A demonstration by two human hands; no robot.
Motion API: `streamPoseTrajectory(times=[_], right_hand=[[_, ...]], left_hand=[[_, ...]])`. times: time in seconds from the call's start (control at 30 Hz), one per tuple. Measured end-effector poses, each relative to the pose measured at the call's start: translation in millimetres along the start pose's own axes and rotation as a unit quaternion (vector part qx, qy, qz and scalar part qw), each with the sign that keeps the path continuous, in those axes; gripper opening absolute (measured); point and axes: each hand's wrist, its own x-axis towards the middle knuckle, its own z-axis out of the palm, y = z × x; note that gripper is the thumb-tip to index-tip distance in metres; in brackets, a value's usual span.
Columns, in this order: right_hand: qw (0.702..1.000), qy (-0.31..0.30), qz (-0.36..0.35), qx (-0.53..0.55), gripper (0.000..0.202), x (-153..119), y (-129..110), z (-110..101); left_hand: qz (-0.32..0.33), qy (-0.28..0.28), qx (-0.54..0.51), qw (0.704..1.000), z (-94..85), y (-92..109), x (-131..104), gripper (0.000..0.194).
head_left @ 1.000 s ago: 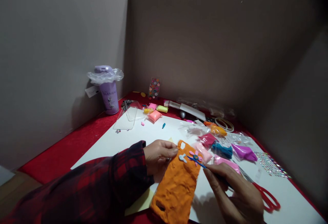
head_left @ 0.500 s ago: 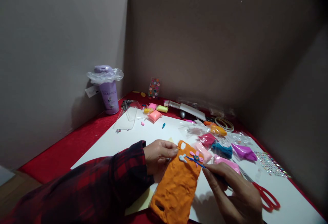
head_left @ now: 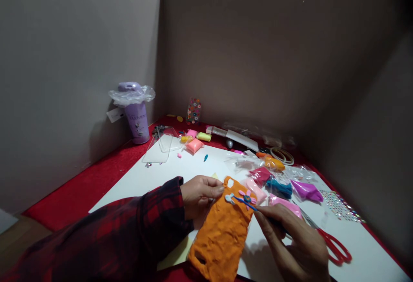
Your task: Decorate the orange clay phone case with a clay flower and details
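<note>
A phone case covered in lumpy orange clay point(head_left: 222, 234) is tilted in front of me, its camera cutout at the upper end. My left hand point(head_left: 201, 193) pinches its upper left edge between thumb and fingers. On the case sit a pink clay flower point(head_left: 251, 195) with a dark centre and a small pale-blue clay piece point(head_left: 229, 199). My right hand point(head_left: 295, 241) grips a thin blue modelling tool point(head_left: 248, 204) like a pen. The tool's tip reaches across the flower to the pale-blue piece and appears to touch it.
Bagged clay, including a purple pack point(head_left: 307, 190), lies right of the case, near red-handled scissors point(head_left: 337, 247) and a gem sheet point(head_left: 342, 206). Clear phone cases point(head_left: 158, 150) and a coral clay pack point(head_left: 195, 146) lie farther back. A lilac cup point(head_left: 138, 122) stands at the back left.
Almost nothing differs. Both hands, the case and the tool keep nearly the same place, with only a slight shift of the whole view.
</note>
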Motion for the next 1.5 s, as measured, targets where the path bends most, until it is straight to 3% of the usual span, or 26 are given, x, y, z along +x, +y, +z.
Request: streamPoseTrajectory(times=[0.93,1.5], right_hand=[[1.000,-0.001,-0.001,0.016,0.015,0.8,-1.9,0.0],[1.000,0.000,-0.010,0.015,0.016,-0.4,-0.5,0.6]], left_hand=[[-0.001,-0.005,-0.005,1.000,-1.9,-2.6,2.2,0.030],[-0.002,0.009,-0.007,1.000,1.9,1.2,0.6,0.039]])
